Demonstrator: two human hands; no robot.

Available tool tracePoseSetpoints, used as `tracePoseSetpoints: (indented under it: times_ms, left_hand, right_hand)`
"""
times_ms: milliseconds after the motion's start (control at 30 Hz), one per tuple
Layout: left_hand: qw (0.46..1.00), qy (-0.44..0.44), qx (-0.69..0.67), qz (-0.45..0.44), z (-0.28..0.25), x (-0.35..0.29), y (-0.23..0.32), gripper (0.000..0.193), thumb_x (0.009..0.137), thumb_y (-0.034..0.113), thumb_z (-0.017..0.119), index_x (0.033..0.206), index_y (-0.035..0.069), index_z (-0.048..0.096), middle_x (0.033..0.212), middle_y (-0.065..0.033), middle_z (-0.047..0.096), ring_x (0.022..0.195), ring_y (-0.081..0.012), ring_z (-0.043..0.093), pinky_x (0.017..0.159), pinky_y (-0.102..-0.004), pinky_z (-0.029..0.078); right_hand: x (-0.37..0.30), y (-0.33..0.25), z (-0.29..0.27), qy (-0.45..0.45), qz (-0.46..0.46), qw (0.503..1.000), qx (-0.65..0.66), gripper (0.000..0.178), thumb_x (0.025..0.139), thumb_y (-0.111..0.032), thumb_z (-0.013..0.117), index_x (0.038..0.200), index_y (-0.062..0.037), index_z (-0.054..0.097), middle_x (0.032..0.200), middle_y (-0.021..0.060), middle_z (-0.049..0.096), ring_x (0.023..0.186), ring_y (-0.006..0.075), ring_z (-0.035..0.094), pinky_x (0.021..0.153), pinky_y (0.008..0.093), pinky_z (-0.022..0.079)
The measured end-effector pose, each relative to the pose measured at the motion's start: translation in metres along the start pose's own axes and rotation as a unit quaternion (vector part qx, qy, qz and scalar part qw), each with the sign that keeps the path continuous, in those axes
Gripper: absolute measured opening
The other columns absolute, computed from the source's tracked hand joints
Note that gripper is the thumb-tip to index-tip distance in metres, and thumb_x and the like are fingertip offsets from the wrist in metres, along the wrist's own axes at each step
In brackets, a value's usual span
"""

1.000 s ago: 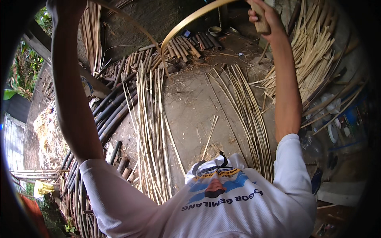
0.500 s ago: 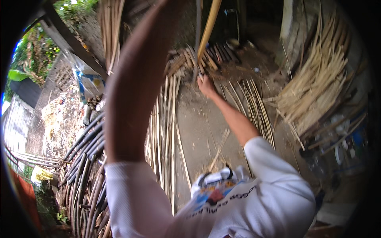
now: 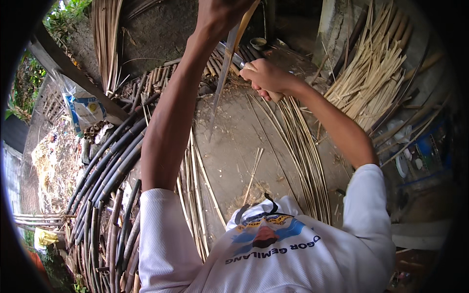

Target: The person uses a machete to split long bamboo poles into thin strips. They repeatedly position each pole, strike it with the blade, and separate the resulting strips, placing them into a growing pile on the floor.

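My left hand point(image 3: 225, 13) is raised at the top edge of the view, partly cut off, closed round a long bamboo strip point(image 3: 227, 63). The strip hangs down past that hand, and its thin lower end tapers off over the floor. My right hand point(image 3: 266, 77) grips the wooden handle of a knife point(image 3: 276, 96). The knife's blade points up and left, crossing the strip just below my left hand; whether it cuts in or only touches I cannot tell.
Thin bamboo strips point(image 3: 305, 166) lie on the concrete floor point(image 3: 234, 127) to the right, with more strips point(image 3: 200, 180) on the left. Dark bamboo poles point(image 3: 115, 161) are heaped at far left. Pale split bamboo point(image 3: 369, 78) leans at the right. Cut bamboo pieces point(image 3: 159, 75) lie ahead.
My left hand has come down into view at the top edge. My right hand with the knife has shifted up and slightly right, and the strip's lower end now hangs past the blade.
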State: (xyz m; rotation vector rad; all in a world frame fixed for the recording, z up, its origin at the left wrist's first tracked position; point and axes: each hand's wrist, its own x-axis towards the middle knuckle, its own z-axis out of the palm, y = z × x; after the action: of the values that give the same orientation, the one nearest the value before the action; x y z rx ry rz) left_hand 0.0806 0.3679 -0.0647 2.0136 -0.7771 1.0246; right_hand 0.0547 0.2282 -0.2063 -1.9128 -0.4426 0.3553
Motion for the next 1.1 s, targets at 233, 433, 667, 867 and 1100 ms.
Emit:
tracePoseSetpoints:
  times_ms: [233, 433, 667, 867, 1100]
  left_hand:
    - [0.958, 0.105, -0.239, -0.122, 0.046, 0.011, 0.065, 0.023, 0.08, 0.02, 0.068, 0.074, -0.002, 0.066, 0.063, -0.0024, 0.06, 0.053, -0.0094, 0.051, 0.048, -0.0294, 0.04]
    - [0.918, 0.116, -0.32, -0.203, 0.069, -0.002, 0.055, 0.015, 0.084, 0.014, 0.066, 0.077, 0.0, 0.067, 0.064, 0.001, 0.059, 0.053, -0.0058, 0.05, 0.047, -0.0237, 0.036]
    - [0.914, 0.213, -0.269, -0.217, 0.064, -0.033, 0.05, 0.014, 0.084, 0.015, 0.067, 0.08, 0.002, 0.067, 0.063, 0.002, 0.056, 0.051, -0.0055, 0.046, 0.046, -0.0235, 0.032]
    - [0.935, 0.201, -0.222, -0.189, 0.056, -0.036, 0.052, 0.014, 0.086, 0.018, 0.068, 0.085, 0.004, 0.068, 0.059, 0.0032, 0.052, 0.049, -0.0051, 0.041, 0.045, -0.024, 0.028]
    - [0.899, 0.29, -0.259, -0.203, 0.0, -0.055, 0.059, 0.026, 0.095, 0.024, 0.062, 0.072, 0.011, 0.057, 0.053, 0.0035, 0.044, 0.044, -0.0052, 0.037, 0.042, -0.0242, 0.029]
  right_hand:
    - [-0.084, -0.033, -0.015, -0.085, 0.073, 0.975, 0.194, 0.027, 0.09, -0.029, 0.067, 0.089, -0.0068, 0.05, 0.07, -0.0005, 0.049, 0.048, 0.0037, 0.044, 0.042, 0.0213, 0.04]
    - [-0.102, -0.005, -0.018, -0.109, 0.083, 0.98, 0.148, 0.028, 0.092, -0.028, 0.065, 0.087, -0.0065, 0.048, 0.069, -0.0023, 0.047, 0.049, 0.0033, 0.042, 0.042, 0.0213, 0.038]
    - [-0.096, 0.042, -0.007, -0.099, -0.016, 0.995, -0.01, 0.028, 0.097, -0.027, 0.056, 0.085, -0.0043, 0.045, 0.063, -0.0009, 0.045, 0.048, 0.0068, 0.043, 0.041, 0.0253, 0.039]
    - [-0.057, 0.072, -0.039, 0.033, -0.28, 0.846, -0.452, 0.023, 0.099, -0.017, 0.044, 0.092, 0.0046, 0.048, 0.057, 0.0055, 0.048, 0.041, 0.0135, 0.051, 0.035, 0.0276, 0.042]
    - [-0.051, -0.007, -0.009, -0.006, -0.141, 0.987, 0.073, 0.032, 0.098, -0.028, 0.053, 0.116, -0.0032, 0.045, 0.073, 0.0074, 0.058, 0.043, 0.0133, 0.053, 0.036, 0.0268, 0.044]
